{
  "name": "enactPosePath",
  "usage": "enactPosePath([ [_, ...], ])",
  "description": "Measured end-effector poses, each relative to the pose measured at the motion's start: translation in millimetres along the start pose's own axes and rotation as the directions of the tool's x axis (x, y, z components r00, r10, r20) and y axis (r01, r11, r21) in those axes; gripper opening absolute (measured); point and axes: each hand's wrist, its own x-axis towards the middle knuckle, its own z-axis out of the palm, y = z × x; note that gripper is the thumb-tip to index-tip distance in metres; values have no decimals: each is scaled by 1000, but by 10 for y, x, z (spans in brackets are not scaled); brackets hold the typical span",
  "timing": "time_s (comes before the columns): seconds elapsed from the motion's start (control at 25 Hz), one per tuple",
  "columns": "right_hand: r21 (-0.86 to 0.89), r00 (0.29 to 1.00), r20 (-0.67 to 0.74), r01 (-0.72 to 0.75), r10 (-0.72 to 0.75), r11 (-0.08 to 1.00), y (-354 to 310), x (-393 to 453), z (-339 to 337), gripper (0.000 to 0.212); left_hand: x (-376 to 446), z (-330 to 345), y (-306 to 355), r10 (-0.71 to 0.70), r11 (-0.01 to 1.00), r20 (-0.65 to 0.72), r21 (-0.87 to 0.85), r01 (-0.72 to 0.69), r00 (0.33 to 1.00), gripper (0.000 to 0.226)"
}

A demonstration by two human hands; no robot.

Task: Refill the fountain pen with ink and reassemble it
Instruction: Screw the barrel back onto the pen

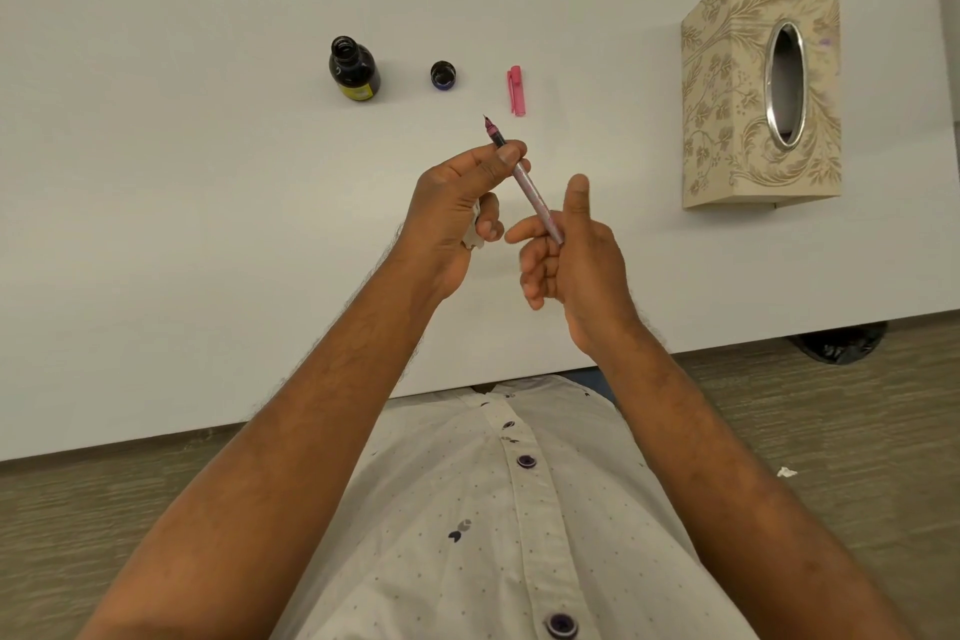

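Observation:
A pink fountain pen (525, 179) is held above the white table (208, 172), nib pointing away from me. My left hand (457, 208) pinches it near the nib end and also has a scrap of white tissue tucked in its lower fingers. My right hand (571, 250) holds the barrel's rear end between its fingers, thumb raised. An open dark ink bottle (354, 70) with a yellow label stands at the back. Its cap (443, 75) lies to the right of it, open side up. The pink pen cap (516, 90) lies further right.
A patterned beige tissue box (761, 88) with an oval opening stands on the table's right side. The table's near edge runs diagonally in front of my shirt. A small white scrap (786, 471) lies on the carpet at right, and a dark object (839, 343) sits under the table edge.

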Motion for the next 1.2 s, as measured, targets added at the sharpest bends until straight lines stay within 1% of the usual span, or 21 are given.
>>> enactPosePath([
  [0.04, 25, 1000, 9, -2, 1, 1000, -3, 1, 10, 57, -3, 1, -5, 0, 1000, -2, -1, 0, 1000, 16],
  [0.12, 56, 995, -34, 100, -98, 993, 28, 6, 17, 23, -3, 5, -14, -3, 1000, -10, -11, 3, 1000, 16],
  [0.16, 40, 985, -66, 165, -162, 985, 46, 7, 14, 15, -1, 6, -15, -6, 1000, -13, -13, 5, 1000, 17],
  [0.2, 31, 976, -85, 206, -202, 978, 65, 13, 8, 14, 1, 6, -14, -7, 1000, -13, -14, 7, 1000, 17],
  [0.24, 28, 973, -89, 216, -213, 976, 68, 18, 0, 12, 5, 5, -13, -7, 1000, -9, -15, 7, 1000, 17],
  [0.28, 40, 978, -74, 201, -198, 979, 66, 19, -7, 11, 8, 4, -9, -7, 1000, -4, -16, 7, 1000, 17],
  [0.32, 34, 984, -53, 174, -172, 984, 54, 9, -17, 17, 12, 3, -6, -8, 1000, -1, -18, 8, 1000, 16],
  [0.4, -3, 996, -5, 86, -86, 996, 28, 10, -30, 37, 18, -4, 0, -7, 1000, 3, -15, 7, 1000, 15],
  [0.48, -38, 999, -4, 39, -39, 999, 6, 15, -20, 51, 26, -10, -7, -5, 1000, 3, -4, 5, 1000, 16],
  [0.52, -34, 999, -17, 44, -45, 998, 10, 25, -16, 51, 28, -12, -12, -5, 1000, 1, -2, 5, 1000, 17],
  [0.56, -18, 997, -36, 72, -73, 997, 11, 38, -6, 44, 35, -14, -17, -5, 1000, -4, -1, 5, 1000, 18],
  [0.64, -29, 984, -77, 161, -163, 987, 25, 62, 6, 20, 44, -19, -21, -7, 1000, -25, 3, 7, 1000, 20],
  [0.72, -63, 969, -94, 224, -229, 973, 54, 83, 5, 17, 52, -21, -18, -13, 1000, -35, 3, 13, 999, 22],
  [0.8, -49, 968, -95, 229, -233, 972, 48, 99, -2, 10, 61, -19, -8, -16, 1000, -23, -7, 16, 1000, 22],
  [0.84, -41, 973, -82, 212, -215, 976, 37, 98, -5, 10, 63, -20, 0, -15, 1000, -17, -10, 15, 1000, 21],
  [0.96, -20, 995, 7, 103, -103, 994, 8, 94, -1, 33, 78, -33, 22, -13, 1000, -15, -3, 13, 1000, 20],
  [1.04, -36, 997, 32, 69, -68, 997, -1, 96, 12, 40, 90, -41, 24, -16, 1000, -22, 1, 16, 1000, 20],
  [1.08, -53, 996, 24, 87, -86, 995, -1, 103, 27, 39, 95, -45, 26, -16, 1000, -29, 0, 16, 999, 21],
  [1.16, -118, 984, -35, 172, -177, 978, 10, 132, 55, 23, 106, -52, 30, -13, 1000, -42, 1, 13, 999, 20],
  [1.2, -163, 971, -65, 218, -231, 962, 16, 149, 55, 19, 112, -53, 30, -12, 1000, -46, 2, 12, 999, 18],
])
